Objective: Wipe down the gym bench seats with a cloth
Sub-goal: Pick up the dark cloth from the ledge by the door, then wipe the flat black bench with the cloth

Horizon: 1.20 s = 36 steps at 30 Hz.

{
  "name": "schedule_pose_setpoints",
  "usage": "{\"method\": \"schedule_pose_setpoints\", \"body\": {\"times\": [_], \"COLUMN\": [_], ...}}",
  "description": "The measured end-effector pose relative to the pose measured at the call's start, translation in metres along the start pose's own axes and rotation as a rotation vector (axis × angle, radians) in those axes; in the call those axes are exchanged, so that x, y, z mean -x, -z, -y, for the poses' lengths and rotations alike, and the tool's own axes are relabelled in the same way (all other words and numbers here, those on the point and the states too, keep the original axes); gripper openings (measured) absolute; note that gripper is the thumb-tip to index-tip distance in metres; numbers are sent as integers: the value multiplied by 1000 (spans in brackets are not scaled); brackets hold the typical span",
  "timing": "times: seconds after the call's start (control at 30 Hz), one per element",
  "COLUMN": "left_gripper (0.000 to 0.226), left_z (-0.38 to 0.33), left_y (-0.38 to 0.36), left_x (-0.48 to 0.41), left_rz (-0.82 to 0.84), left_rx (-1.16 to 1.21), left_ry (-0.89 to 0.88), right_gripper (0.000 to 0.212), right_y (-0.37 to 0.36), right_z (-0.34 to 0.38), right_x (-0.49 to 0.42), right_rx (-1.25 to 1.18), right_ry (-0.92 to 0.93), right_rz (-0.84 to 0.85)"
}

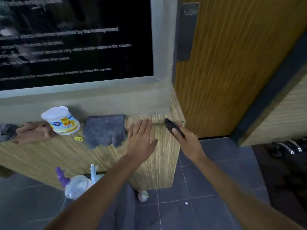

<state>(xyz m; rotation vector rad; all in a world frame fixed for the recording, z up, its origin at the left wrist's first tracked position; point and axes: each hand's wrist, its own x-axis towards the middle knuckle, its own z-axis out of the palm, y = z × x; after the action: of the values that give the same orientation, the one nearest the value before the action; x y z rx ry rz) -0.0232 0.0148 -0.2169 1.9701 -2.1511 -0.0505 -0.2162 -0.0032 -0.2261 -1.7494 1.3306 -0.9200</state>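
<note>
Grey cloth (104, 131) blurred | left hand (141, 138) spread | right hand (187, 140) gripping unidentifiable black object (172, 127)

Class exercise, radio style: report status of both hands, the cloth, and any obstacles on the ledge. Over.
Left hand open, hovering beside grey cloth. Right hand gripping black object. Cloth untouched on wooden ledge. White tub left of cloth.

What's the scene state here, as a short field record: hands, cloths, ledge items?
left hand: open, empty, hovering over wooden ledge, just right of grey cloth
right hand: holding a flat black object, identity unclear
grey cloth: flat on ledge, untouched
brown cloth: crumpled, ledge left
white plastic tub: between the two cloths
</note>
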Motion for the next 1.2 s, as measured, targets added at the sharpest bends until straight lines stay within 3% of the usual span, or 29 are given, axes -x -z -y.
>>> {"method": "schedule_pose_setpoints", "body": {"times": [0.17, 0.4, 0.73, 0.93, 1.2], "left_gripper": [74, 71, 69, 66, 61], "left_z": [-82, -266, -573, -717, -870], "left_y": [-21, -55, -105, -130, -175], "left_x": [9, 23, 114, 180, 232], "left_rz": [109, 203, 321, 387, 461], "left_rx": [50, 50, 132, 164, 160], "left_ry": [-202, -580, -1071, -1324, -1590], "right_gripper": [37, 43, 37, 32, 30], "right_y": [49, 158, 340, 408, 483], "right_z": [-29, -100, -178, -211, -254], "right_x": [78, 195, 415, 533, 620], "right_rx": [-279, -342, -350, -299, -334], "right_ry": [-272, -489, -615, -729, -864], "right_rz": [-327, -770, -1309, -1615, -1863]}}
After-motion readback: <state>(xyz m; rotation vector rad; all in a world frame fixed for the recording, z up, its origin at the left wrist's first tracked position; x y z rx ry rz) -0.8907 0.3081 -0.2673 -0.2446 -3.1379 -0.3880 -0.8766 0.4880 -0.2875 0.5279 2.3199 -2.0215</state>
